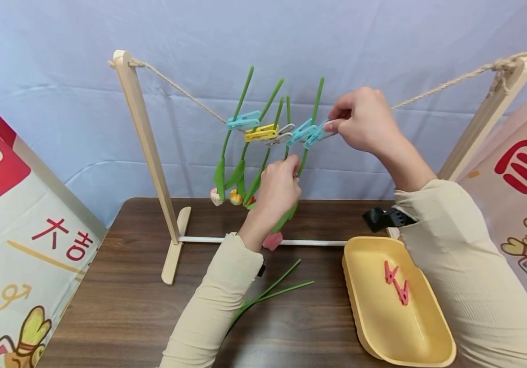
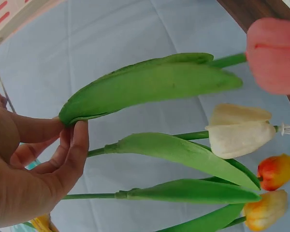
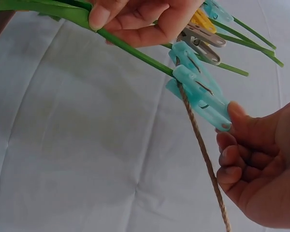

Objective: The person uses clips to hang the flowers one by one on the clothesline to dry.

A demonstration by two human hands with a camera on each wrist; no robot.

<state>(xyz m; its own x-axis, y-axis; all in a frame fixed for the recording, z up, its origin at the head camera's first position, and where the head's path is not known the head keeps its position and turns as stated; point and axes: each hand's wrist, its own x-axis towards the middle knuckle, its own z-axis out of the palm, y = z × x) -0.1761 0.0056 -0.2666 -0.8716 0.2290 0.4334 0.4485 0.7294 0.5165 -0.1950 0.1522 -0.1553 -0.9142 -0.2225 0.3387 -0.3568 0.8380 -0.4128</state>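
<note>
My left hand (image 1: 278, 186) pinches the green stem of a pink tulip (image 2: 275, 55) at the base of its leaf (image 2: 154, 84); the flower hangs head down. Up at the rope (image 3: 198, 130), my right hand (image 1: 366, 120) pinches the handle end of a light blue clothespin (image 3: 203, 94), whose jaws lie over the stem and rope. Left of it, another blue clothespin (image 1: 301, 132), a grey one (image 1: 281, 135), a yellow one (image 1: 261, 133) and a further blue one sit along the rope. They hold other upside-down tulips, among them a white tulip (image 2: 239, 130).
Rope runs between two wooden posts (image 1: 145, 148), joined low down by a white bar (image 1: 314, 243). A yellow tray (image 1: 352, 286) at the right holds two pink clothespins (image 1: 403, 292). Green stems (image 1: 268, 294) lie on the brown table (image 1: 120, 306), partly behind the left sleeve.
</note>
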